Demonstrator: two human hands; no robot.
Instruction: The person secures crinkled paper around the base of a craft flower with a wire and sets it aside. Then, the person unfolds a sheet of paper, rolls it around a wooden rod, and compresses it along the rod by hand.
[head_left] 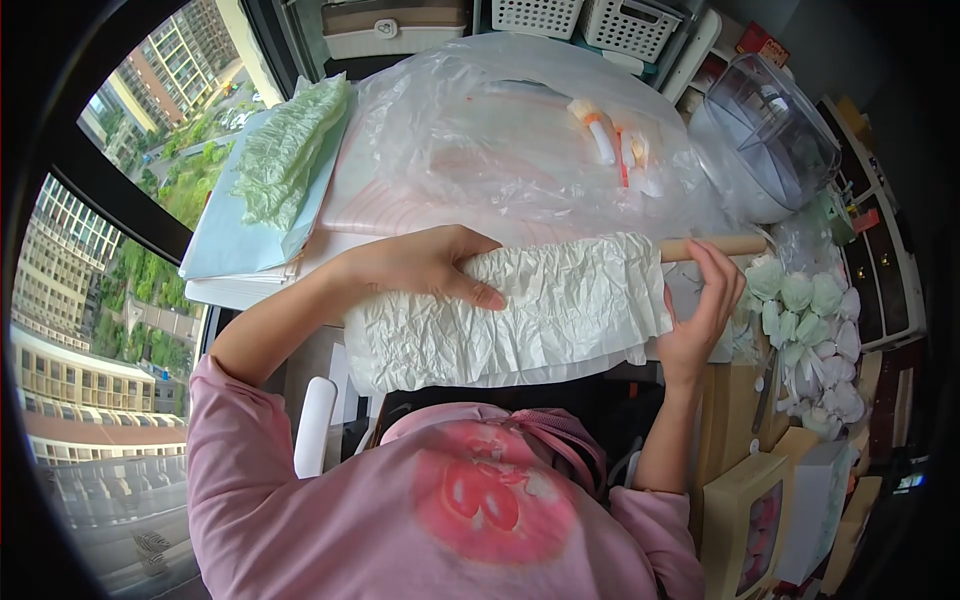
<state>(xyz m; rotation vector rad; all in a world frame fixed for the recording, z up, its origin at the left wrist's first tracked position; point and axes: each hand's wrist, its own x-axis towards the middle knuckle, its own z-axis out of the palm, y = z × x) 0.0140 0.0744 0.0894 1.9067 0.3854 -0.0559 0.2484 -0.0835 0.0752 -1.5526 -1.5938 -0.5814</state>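
Observation:
A wide sheet of crinkled white paper (540,310) stretches in front of me, its lower edge hanging at the desk's front edge. My left hand (430,265) grips its upper left part, thumb pressed on top and the other fingers mostly hidden behind. At the paper's upper right end a wooden rod (735,245) sticks out; the rest of it is hidden. My right hand (700,310) has its fingers curled over the rod, with the thumb against the paper's right edge.
Pleated green paper (290,150) lies on light blue sheets (225,235) by the window. Clear plastic wrap (430,130) covers the back of the desk. Pale green and white artificial flowers (800,300) and a box with a window (745,520) stand at the right.

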